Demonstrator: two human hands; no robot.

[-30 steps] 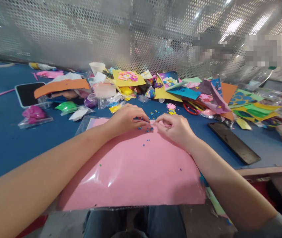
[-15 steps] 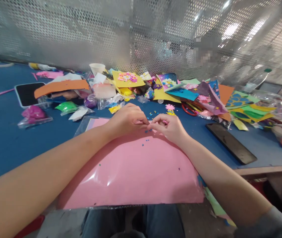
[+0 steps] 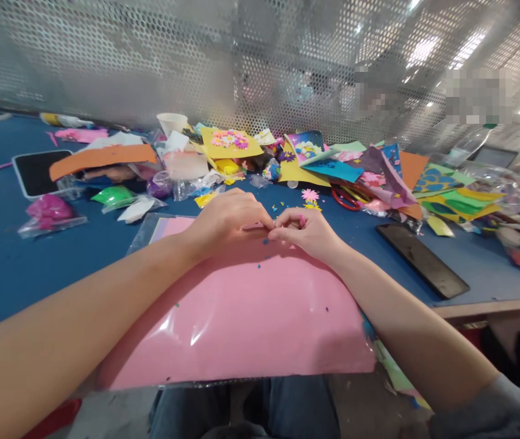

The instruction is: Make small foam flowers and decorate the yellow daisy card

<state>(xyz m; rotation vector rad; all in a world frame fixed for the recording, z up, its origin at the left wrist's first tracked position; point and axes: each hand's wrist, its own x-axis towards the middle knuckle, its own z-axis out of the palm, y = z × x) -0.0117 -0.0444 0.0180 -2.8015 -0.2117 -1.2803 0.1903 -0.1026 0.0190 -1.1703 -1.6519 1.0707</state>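
Note:
My left hand (image 3: 232,216) is closed, its thumb and fingertips pinched together above the far part of a pink sheet (image 3: 241,317) in a clear plastic sleeve. Facing it, my right hand (image 3: 308,231) is closed too, and the two sets of fingertips meet. A small pink lump (image 3: 302,221) shows among the curled fingers of my right hand. Whatever lies between the touching fingertips is too small to make out. Tiny blue bits (image 3: 266,241) dot the sheet just below the hands. Beyond them lies a pink paper-like flower (image 3: 309,194) with yellow and blue pieces.
Bags of magenta (image 3: 49,208) and green (image 3: 112,195) clay-like material lie left, near a light-framed device (image 3: 42,174). A black phone (image 3: 422,259) rests right. Coloured sheets, red-handled scissors (image 3: 345,200) and a white cup (image 3: 172,124) line the back, before a perforated metal panel (image 3: 150,61).
The pink lump in my right hand now shows between its fingers. Both hands stay together at nearly the same spot. The view has shifted slightly.

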